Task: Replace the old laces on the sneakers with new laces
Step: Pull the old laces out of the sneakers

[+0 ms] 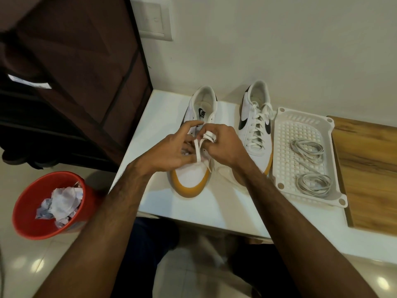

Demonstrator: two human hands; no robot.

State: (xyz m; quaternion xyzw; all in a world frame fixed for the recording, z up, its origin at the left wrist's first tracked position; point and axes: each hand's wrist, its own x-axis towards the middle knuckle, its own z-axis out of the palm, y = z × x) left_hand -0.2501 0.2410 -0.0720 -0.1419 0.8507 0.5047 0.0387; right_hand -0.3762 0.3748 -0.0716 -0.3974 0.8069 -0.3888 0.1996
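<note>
I see the old lace (198, 147) under my left hand (169, 150), pinched; my right hand (225, 145) has it wound on a finger; soft, light, floppy; I'd grip near the shoe (193, 168) holes.

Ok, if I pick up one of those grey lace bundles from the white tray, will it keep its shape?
Probably not. The nearer grey lace bundle lies in loose, uneven loops in the white tray, so it looks floppy and would likely sag or unwind. It seems thin and light, so it may snag more than slide on the tray's grid.
</note>
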